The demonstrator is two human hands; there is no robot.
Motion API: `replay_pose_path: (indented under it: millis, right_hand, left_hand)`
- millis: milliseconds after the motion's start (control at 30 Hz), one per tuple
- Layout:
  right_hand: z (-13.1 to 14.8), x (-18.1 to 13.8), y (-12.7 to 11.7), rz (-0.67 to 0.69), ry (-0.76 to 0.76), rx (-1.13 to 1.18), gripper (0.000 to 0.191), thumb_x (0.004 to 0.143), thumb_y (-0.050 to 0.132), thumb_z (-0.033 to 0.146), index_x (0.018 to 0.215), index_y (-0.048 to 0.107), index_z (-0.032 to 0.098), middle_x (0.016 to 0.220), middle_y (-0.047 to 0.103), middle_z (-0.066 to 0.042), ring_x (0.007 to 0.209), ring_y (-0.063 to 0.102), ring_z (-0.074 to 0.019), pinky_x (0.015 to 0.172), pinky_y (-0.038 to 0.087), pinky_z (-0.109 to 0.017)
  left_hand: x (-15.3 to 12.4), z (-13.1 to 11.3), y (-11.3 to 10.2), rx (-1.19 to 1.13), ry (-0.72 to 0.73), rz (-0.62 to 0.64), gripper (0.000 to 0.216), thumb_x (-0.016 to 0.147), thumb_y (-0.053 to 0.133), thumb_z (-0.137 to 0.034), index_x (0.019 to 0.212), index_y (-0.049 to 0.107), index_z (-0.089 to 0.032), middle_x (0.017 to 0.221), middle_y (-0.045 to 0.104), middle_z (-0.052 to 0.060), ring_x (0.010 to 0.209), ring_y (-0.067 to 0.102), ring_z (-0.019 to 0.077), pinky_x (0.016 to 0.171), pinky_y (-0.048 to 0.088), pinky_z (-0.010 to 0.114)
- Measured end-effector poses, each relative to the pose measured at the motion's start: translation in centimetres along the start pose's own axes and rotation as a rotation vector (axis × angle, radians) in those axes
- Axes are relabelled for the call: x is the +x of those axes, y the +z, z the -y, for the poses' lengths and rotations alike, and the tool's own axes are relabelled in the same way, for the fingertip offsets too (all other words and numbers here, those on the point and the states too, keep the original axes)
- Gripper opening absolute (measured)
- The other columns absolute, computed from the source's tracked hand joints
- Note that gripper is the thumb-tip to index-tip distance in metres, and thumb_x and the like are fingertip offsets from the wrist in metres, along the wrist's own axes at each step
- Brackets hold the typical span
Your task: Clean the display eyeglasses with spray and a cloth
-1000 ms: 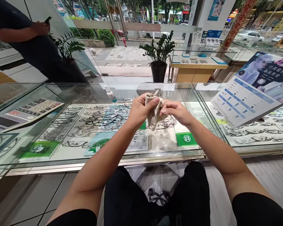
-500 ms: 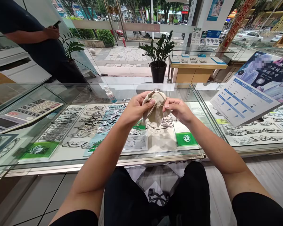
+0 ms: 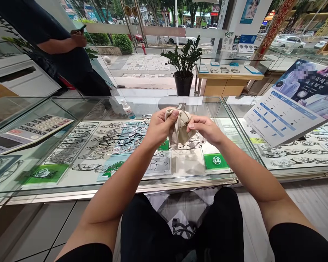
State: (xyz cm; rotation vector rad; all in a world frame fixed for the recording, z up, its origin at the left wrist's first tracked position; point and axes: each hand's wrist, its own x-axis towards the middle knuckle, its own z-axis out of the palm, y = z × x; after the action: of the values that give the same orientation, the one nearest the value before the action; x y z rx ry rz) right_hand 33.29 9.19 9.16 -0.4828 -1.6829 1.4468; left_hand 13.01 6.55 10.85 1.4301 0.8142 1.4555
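Note:
A beige cleaning cloth is bunched up in front of me, above the glass counter. Thin-rimmed eyeglasses show in part among its folds; most of them is covered. My left hand is closed on the cloth, thumb pressed on top of a fold. With its fingers pinched together, my right hand grips the glasses at their right side, by the cloth's edge. A spray bottle stands on the counter beyond my left hand.
Under the glass of the display counter lie rows of eyeglass frames and green cards. A calculator-like board lies left; a leaflet stand rises right. Beyond the counter, a person holds a phone; a potted plant stands behind.
My left thumb has shifted up over the cloth, which is folded differently and hangs slightly lower. The person at the far left has moved to the right.

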Motion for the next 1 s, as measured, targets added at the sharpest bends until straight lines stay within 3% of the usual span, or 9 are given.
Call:
replay_pose_path:
  millis: [100,233,433,567,667,767,867,1000]
  right_hand:
    - [0.2,0.0,-0.4,-0.049,0.01,0.017,0.024,0.085,0.083,0.041,0.073,0.077,0.02,0.081,0.064,-0.001,0.076,0.053,-0.0165,0.076,0.047,-0.031]
    - [-0.1,-0.2,0.0,-0.006,0.025,0.03,0.025,0.087,0.084,0.042,0.076,0.079,0.02,0.085,0.067,-0.002,0.079,0.058,-0.0169,0.077,0.049,-0.031]
    - [-0.4,-0.1,0.6,0.074,0.002,0.016,0.031,0.088,0.085,0.046,0.076,0.079,0.019,0.087,0.068,-0.003,0.08,0.06,-0.0176,0.077,0.049,-0.032]
    - [0.1,0.0,0.0,0.006,-0.012,-0.012,0.027,0.088,0.083,0.042,0.074,0.078,0.02,0.084,0.065,-0.002,0.078,0.054,-0.0167,0.077,0.046,-0.032]
    - [0.3,-0.1,-0.4,-0.034,-0.012,0.012,0.023,0.088,0.081,0.038,0.074,0.078,0.02,0.083,0.065,-0.001,0.078,0.054,-0.0162,0.077,0.045,-0.031]
    - [0.2,-0.1,-0.4,-0.029,-0.029,0.047,0.022,0.089,0.082,0.038,0.075,0.08,0.02,0.083,0.065,-0.001,0.079,0.055,-0.016,0.077,0.045,-0.03]
    - [-0.1,-0.1,0.1,0.011,-0.038,0.03,0.028,0.089,0.086,0.045,0.077,0.081,0.02,0.087,0.066,-0.002,0.082,0.058,-0.017,0.079,0.048,-0.031]
    - [-0.3,-0.3,0.8,0.08,-0.012,-0.011,0.041,0.09,0.088,0.058,0.08,0.08,0.02,0.092,0.066,-0.003,0.085,0.061,-0.0186,0.08,0.052,-0.033]
  left_hand:
    - [0.2,-0.2,-0.3,-0.058,-0.067,0.1,0.057,0.069,0.103,-0.064,0.09,0.077,-0.019,0.078,0.073,0.003,0.067,0.063,0.016,0.063,0.051,0.028]
    - [-0.3,0.5,0.2,-0.064,-0.054,0.055,0.057,0.061,0.11,-0.052,0.094,0.076,-0.02,0.085,0.075,0.002,0.071,0.065,0.0158,0.066,0.052,0.028]
    - [-0.6,1.8,0.9,-0.011,0.004,-0.088,0.058,0.075,0.098,-0.07,0.075,0.068,-0.02,0.067,0.064,-0.001,0.059,0.054,0.0119,0.058,0.045,0.027]
    - [-0.1,1.4,0.2,-0.057,-0.045,-0.013,0.062,0.08,0.09,-0.078,0.08,0.073,-0.019,0.07,0.07,0.003,0.059,0.059,0.0145,0.056,0.046,0.029]
    - [0.1,1.0,-0.1,-0.115,-0.075,0.065,0.057,0.077,0.097,-0.07,0.09,0.077,-0.018,0.079,0.075,0.005,0.065,0.065,0.0156,0.061,0.051,0.029]
    - [0.0,1.0,0.2,-0.139,-0.052,0.056,0.058,0.066,0.108,-0.055,0.101,0.078,-0.02,0.089,0.078,0.003,0.073,0.069,0.0151,0.068,0.055,0.026]
    - [-0.2,1.2,0.7,-0.12,-0.022,0.021,0.06,0.057,0.112,-0.05,0.093,0.075,-0.019,0.082,0.076,0.0,0.067,0.065,0.0127,0.064,0.053,0.024]
    - [-0.4,1.4,1.0,-0.077,0.029,-0.056,0.058,0.073,0.101,-0.064,0.075,0.065,-0.019,0.064,0.064,-0.003,0.055,0.055,0.0094,0.055,0.045,0.023]
